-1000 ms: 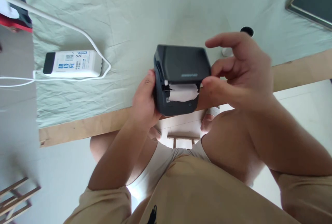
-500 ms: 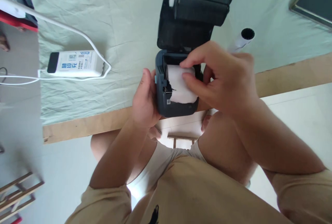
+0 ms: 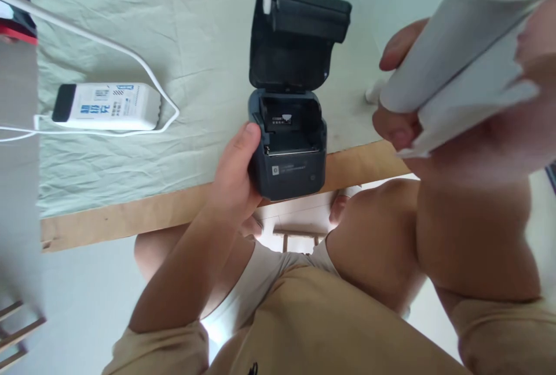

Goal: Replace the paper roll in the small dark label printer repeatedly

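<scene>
Far left, a white power bank (image 3: 108, 106) is lying on the pale green cloth (image 3: 208, 28), a white cable (image 3: 176, 112) bending round its right end. Next, the person's left hand (image 3: 234, 172) is grasping the left side of a black printer (image 3: 289, 175), thumb on the upper edge, other fingers largely hidden. The printer is sitting immediately right of that hand, over the wooden table edge (image 3: 356, 161); whether it is also resting there cannot be told. Its lid (image 3: 291, 54) is standing raised, exposing the bay (image 3: 295, 142). Farther right, well apart from the printer, the right hand (image 3: 482, 143), partly blurred, is grasping a white paper roll (image 3: 447, 45), which is tilting with its dark-cored end toward upper right. A ragged-edged loose flap (image 3: 469, 103) is lying along its side.
</scene>
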A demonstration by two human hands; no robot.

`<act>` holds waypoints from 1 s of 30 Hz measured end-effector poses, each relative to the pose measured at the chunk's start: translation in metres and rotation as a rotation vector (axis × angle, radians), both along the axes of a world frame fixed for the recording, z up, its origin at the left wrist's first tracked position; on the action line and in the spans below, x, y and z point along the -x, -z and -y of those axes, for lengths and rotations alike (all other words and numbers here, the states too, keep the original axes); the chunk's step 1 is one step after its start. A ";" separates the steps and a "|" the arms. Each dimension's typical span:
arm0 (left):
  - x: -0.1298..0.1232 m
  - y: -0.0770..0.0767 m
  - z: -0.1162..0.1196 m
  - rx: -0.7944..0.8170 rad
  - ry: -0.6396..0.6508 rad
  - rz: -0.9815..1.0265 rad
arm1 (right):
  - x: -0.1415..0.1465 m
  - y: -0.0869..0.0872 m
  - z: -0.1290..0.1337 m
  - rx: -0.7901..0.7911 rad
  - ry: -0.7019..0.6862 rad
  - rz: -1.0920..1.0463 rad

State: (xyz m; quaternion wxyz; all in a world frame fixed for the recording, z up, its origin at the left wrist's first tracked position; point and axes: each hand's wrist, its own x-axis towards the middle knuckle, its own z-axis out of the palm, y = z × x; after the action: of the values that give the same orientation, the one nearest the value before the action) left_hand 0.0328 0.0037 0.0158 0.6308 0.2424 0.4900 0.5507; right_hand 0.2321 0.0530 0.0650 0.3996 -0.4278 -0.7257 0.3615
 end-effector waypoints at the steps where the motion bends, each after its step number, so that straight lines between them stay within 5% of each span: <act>1: 0.000 -0.001 -0.001 0.009 -0.001 0.002 | -0.002 0.006 -0.004 0.005 0.047 -0.058; 4: 0.000 -0.001 -0.001 -0.002 -0.022 -0.002 | -0.006 0.030 -0.014 0.010 0.169 -0.194; 10: -0.002 0.005 -0.001 -0.043 -0.067 0.006 | -0.017 0.055 -0.016 -0.309 0.146 0.246; 15: -0.004 0.004 -0.002 -0.039 -0.086 0.030 | -0.016 0.072 -0.019 -0.210 0.079 0.339; 18: -0.002 0.006 -0.002 -0.042 -0.072 0.047 | -0.015 0.070 -0.016 -0.219 0.070 0.354; 23: 0.001 0.009 -0.001 -0.086 -0.005 0.071 | -0.039 0.050 -0.018 -0.603 0.272 0.249; 25: 0.002 0.009 -0.001 -0.088 -0.001 0.061 | -0.049 0.049 -0.029 -0.549 0.353 0.441; 30: 0.002 0.005 -0.002 -0.079 0.026 0.046 | -0.047 0.059 -0.049 -0.063 0.497 0.688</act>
State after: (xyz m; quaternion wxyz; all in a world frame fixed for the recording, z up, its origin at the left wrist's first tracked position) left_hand 0.0307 0.0056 0.0104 0.6387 0.2609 0.4500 0.5669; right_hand 0.2794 0.1020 0.0058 0.2218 -0.6730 -0.7023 0.0681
